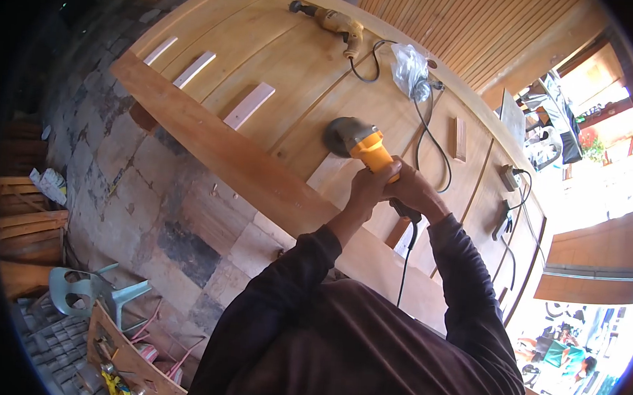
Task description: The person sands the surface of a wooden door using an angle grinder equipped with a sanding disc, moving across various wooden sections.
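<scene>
A yellow angle grinder [373, 149] with a dark round disc guard [348, 136] is over the wooden panel [302, 68]. My left hand [369, 191] is closed around its body near the middle. Behind it my right hand [418, 191] wraps the rear of the grinder, close against the left. A black cord [406, 263] runs from the tool's back end down toward my body. The disc sits by a pale wood block [326, 173] at the panel's near edge; whether it touches the wood I cannot tell.
A yellow drill [336, 23], a plastic bag [410, 70] and cords lie on the panel. Pale wood strips [250, 105] stand along its left edge. On the floor at lower left is a plastic chair [100, 293]. A person [562, 353] is at far right.
</scene>
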Demonstrator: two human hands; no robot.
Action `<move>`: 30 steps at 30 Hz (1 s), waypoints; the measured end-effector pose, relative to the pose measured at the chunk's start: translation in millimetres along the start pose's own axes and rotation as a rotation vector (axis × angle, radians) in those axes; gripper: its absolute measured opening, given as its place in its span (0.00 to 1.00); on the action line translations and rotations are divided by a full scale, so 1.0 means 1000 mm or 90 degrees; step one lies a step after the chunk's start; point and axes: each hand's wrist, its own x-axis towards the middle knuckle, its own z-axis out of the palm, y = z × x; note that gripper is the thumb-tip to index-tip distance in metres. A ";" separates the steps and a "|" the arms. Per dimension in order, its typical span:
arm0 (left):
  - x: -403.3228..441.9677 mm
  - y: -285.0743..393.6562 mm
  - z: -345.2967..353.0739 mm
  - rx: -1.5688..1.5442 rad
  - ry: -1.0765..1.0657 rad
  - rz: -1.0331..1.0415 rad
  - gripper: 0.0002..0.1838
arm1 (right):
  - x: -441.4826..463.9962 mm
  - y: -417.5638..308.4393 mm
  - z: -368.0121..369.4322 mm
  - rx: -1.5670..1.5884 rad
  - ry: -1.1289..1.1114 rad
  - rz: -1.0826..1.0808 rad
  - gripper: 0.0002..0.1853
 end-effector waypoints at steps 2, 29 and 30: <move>0.001 0.000 0.005 0.001 -0.013 0.004 0.30 | -0.002 0.002 -0.006 -0.005 0.009 0.027 0.35; -0.047 -0.026 -0.008 -0.036 0.079 0.063 0.25 | -0.032 -0.013 0.023 -0.129 -0.036 -0.015 0.36; -0.050 -0.024 -0.009 -0.039 0.076 0.062 0.25 | -0.032 -0.012 0.025 -0.129 -0.036 -0.027 0.36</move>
